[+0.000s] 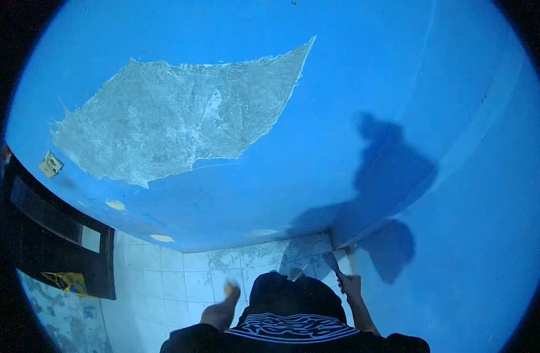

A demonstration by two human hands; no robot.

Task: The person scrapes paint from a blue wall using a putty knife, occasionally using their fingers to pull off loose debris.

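Note:
My right hand (350, 286) is closed around the handle of a scraper (332, 262), whose flat dark blade points toward the corner where the walls meet the floor. My left hand (230, 296) hangs over the tiles at my other side, away from the wall. Its fingers are smeared by motion, and I see nothing in it. On the blue wall (270, 176) ahead is a large patch of bare grey plaster (170, 117) with ragged, peeling paint edges.
White floor tiles (173, 285), with grey smears near the wall, lie below me. At the left stands a dark piece of furniture or door (46, 235) with a yellow wrapper-like thing (70, 282). A beige socket plate (51, 165) sits on the wall. My shadow (388, 170) falls across the corner.

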